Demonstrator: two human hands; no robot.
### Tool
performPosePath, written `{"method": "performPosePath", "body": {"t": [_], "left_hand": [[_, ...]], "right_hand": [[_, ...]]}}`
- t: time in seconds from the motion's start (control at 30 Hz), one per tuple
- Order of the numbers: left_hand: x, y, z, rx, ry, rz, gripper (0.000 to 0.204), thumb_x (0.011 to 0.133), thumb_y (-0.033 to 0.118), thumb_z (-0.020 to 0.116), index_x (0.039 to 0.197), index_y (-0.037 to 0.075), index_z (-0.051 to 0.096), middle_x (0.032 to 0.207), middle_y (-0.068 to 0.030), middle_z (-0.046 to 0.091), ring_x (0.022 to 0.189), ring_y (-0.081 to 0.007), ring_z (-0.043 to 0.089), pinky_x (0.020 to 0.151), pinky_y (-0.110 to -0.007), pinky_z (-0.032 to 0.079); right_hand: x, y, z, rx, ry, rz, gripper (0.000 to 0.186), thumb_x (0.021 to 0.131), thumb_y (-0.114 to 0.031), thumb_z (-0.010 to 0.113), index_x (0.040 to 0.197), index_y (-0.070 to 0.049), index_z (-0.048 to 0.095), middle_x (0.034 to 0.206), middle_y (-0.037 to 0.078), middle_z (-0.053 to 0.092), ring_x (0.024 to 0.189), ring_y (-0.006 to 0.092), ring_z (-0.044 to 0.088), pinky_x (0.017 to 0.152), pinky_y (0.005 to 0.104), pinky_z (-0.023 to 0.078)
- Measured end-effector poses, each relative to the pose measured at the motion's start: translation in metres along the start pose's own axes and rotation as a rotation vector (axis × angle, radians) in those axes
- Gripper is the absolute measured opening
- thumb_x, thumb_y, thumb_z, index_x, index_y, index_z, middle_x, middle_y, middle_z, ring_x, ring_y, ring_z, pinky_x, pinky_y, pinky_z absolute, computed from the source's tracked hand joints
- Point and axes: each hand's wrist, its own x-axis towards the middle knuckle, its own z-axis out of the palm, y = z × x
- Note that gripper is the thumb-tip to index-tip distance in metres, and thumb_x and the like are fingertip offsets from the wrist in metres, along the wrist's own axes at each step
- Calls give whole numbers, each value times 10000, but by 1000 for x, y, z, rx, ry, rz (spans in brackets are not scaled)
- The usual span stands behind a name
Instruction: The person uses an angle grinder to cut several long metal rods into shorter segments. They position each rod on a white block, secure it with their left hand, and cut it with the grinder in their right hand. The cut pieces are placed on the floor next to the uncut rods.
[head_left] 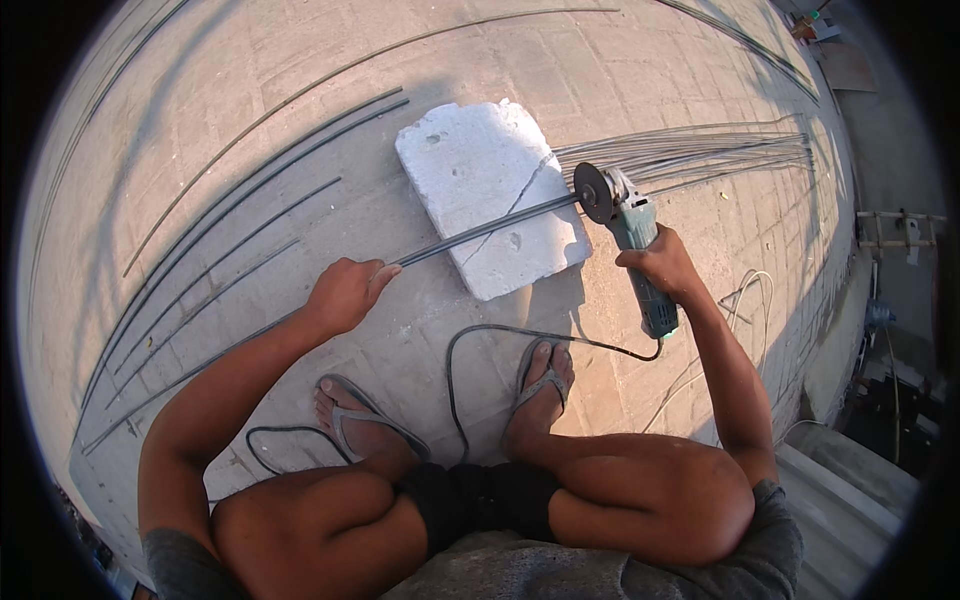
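My left hand (345, 294) is closed around a pair of thin steel rods (487, 227), which lie slanting across a white concrete block (470, 165). Past the hand, the rods run on down to the left along the ground. In my right hand (668, 264) is a green angle grinder (635, 232), gripped around its body and held upright. Its dark cutting disc (594, 193) is at the rods' far end, just off the block's right edge. Whether disc and rods touch, or the disc spins, I cannot tell.
A bundle of cut rods (700, 150) lies beyond the block to the right. Several longer rods (262, 192) lie on the paving at left. The grinder's black cord (452, 372) loops between my sandalled feet. A pale cable (762, 300) curls at right, near a ledge (840, 500).
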Motion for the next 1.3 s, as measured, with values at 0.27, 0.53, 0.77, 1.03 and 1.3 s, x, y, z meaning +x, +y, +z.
{"method": "performPosePath", "body": {"t": [0.27,0.53,0.77,1.03,1.3], "left_hand": [[0,3,-2,3,-6,-16,538,1106,431,502,875,-8,710,725,-240,670,660,-424,657,660,-498,525],[0,5,-3,5,-17,-33,543,1107,434,501,872,-8,711,728,-241,671,665,-422,661,662,-499,526],[0,7,-5,-4,-38,-49,536,1115,412,492,892,-25,708,735,-252,658,668,-416,647,692,-498,517],[1,2,-2,9,-20,-28,551,1109,440,492,898,-15,720,715,-244,672,649,-414,663,659,-490,532],[1,8,-6,-7,-59,-67,536,1119,408,487,900,-30,705,724,-252,647,664,-412,637,706,-498,512]], "right_hand": [[-3,-4,0,17,-7,-21,487,650,-256,826,981,64,668,821,132,677,701,222,632,676,372,526],[-2,-4,0,10,-3,-3,501,646,-262,830,985,68,666,821,142,680,692,227,634,671,375,528],[-1,-4,0,15,-14,-2,519,646,-280,824,994,70,663,830,149,685,699,236,647,666,377,532],[-3,-6,1,-12,0,8,534,639,-276,819,1016,69,663,853,162,691,703,247,651,670,389,533],[2,1,1,0,-20,6,525,642,-270,819,1006,74,660,839,162,689,695,243,646,660,380,530]]}}
